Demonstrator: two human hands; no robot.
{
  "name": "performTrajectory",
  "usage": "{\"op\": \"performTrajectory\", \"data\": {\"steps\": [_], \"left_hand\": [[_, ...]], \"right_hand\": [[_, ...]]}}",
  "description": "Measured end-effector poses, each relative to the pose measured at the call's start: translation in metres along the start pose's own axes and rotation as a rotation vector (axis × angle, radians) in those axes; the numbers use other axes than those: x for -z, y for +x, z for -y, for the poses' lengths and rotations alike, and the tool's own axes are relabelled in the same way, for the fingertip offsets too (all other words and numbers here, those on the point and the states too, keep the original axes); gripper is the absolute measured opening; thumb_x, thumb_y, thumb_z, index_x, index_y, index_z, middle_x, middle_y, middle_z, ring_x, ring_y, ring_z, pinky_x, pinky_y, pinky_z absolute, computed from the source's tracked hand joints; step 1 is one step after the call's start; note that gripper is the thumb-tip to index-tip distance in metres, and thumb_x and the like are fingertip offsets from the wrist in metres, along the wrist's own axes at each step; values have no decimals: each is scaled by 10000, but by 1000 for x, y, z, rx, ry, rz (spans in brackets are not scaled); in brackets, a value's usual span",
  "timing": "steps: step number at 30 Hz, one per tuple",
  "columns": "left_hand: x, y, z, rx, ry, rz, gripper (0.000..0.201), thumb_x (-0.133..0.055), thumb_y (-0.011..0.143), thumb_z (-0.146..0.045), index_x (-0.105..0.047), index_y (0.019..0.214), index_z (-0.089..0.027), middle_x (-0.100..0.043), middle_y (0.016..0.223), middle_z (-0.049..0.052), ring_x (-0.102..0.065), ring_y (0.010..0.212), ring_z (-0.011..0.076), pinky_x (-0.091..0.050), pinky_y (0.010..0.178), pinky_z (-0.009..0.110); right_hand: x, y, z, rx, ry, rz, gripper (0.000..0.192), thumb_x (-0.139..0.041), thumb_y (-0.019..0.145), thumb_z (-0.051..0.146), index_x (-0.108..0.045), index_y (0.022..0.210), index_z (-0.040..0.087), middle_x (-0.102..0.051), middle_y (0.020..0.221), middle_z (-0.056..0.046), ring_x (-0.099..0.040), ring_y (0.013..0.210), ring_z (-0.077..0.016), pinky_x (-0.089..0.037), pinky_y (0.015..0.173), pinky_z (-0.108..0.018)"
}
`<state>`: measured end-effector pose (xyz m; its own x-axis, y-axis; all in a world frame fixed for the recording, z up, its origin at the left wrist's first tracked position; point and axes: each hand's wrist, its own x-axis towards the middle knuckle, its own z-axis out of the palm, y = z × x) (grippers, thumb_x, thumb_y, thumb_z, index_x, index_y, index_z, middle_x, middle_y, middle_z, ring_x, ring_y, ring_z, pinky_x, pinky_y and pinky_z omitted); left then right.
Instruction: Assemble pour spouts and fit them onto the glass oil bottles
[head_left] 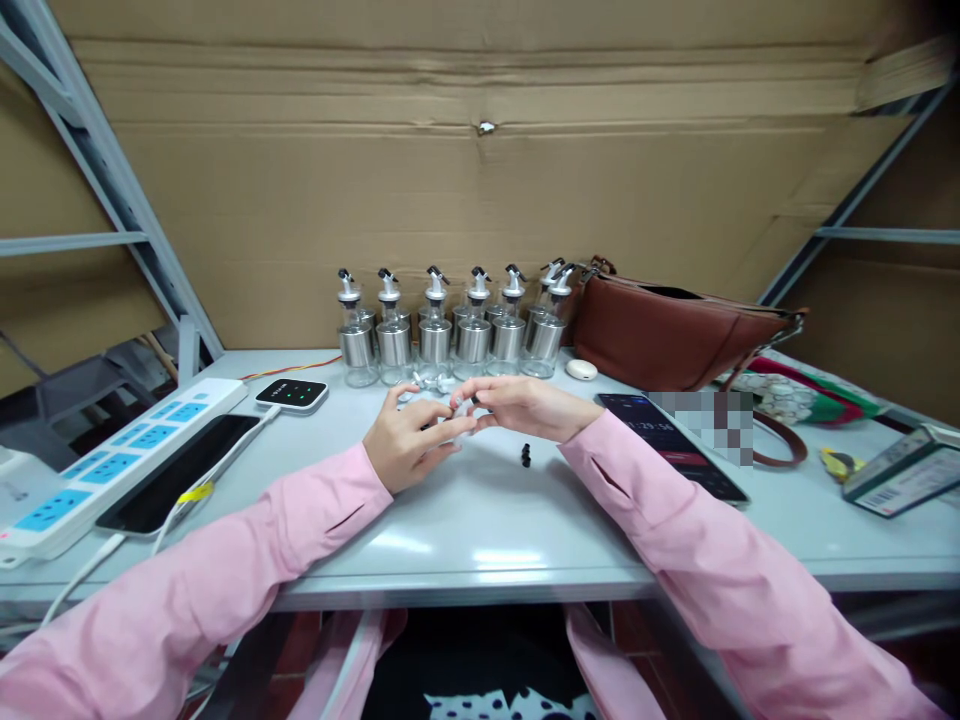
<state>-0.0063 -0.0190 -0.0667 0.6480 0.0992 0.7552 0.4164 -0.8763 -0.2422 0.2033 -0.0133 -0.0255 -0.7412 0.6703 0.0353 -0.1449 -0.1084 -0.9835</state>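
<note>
My left hand (409, 440) and my right hand (529, 405) meet over the middle of the table, fingertips almost touching. Both are closed in a pinch; whatever lies between the fingers is too small and covered to name. On the tabletop just below my right hand lies a small black ribbed piece (526, 455). Behind my fingers are some small whitish, partly clear pieces (431, 382), half hidden by the hands. Further back stand rows of glass bottles with steel sleeves (435, 342) and pourer tops with black flip caps.
To the left lie a power strip (139, 450), a dark phone (184, 470) with cables, and a small device with green lights (292, 393). At right are a brown bag (667, 335), a round white case (581, 370), a lit phone (675, 445) and a box (904, 475). Cardboard (300, 180) stands behind.
</note>
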Motion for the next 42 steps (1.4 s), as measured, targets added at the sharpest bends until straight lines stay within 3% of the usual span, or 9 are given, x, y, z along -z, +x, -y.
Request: {"op": "performTrajectory", "data": {"steps": [16,23,26,29,32,35,38,42], "left_hand": [[2,2,0,43,-37,-28,218,-484,899,-279,-560,1090,-208,-682,890,36,-635,771,141,-260,936,409],[1,2,2,83,-66,-20,313,-497,883,-277,-443,1189,-237,-679,963,29,-636,820,152,-252,958,406],[-1,1,1,218,-32,8,447,-532,824,-266,-358,1231,-206,-631,1075,67,-622,790,162,-273,945,422],[-1,1,2,424,24,115,509,-560,747,-284,-374,1209,-179,-600,1083,80,-600,854,206,-277,932,452],[-3,-1,3,548,44,261,446,-543,730,-253,-442,1161,-195,-629,979,45,-574,944,244,-252,942,490],[-6,-4,5,581,-18,338,363,-519,741,-203,-485,1102,-208,-654,883,16,-589,896,229,-250,935,500],[-7,-5,6,562,-67,299,360,-523,746,-177,-483,1102,-213,-662,873,5,-605,840,201,-254,938,483],[-6,-4,6,489,-92,132,384,-536,772,-164,-448,1143,-202,-643,875,2,-609,834,180,-291,927,441]], "right_hand": [[-3,3,-2,55,-32,-61,191,-577,801,238,-626,945,121,-560,929,-53,-551,831,-129,-453,780,-296],[-5,2,-2,61,-27,-65,244,-612,795,317,-614,982,161,-575,877,-29,-559,824,-132,-460,796,-335],[-5,3,-3,86,-12,-127,224,-620,788,316,-615,947,159,-578,851,-28,-552,833,-135,-467,781,-330],[-3,5,-2,98,5,-185,218,-615,789,315,-618,935,154,-590,869,-41,-548,846,-143,-475,768,-337],[-3,5,-1,110,37,-231,185,-601,798,294,-619,921,157,-590,860,-39,-544,852,-145,-482,755,-336],[-5,5,1,108,52,-247,159,-589,805,272,-620,906,154,-587,838,-35,-544,835,-142,-485,741,-327],[-6,6,2,107,60,-258,137,-577,812,256,-620,892,154,-584,814,-29,-547,811,-136,-483,737,-324],[-5,6,3,117,72,-301,125,-534,836,232,-619,879,152,-577,800,-27,-548,804,-130,-476,745,-313]]}}
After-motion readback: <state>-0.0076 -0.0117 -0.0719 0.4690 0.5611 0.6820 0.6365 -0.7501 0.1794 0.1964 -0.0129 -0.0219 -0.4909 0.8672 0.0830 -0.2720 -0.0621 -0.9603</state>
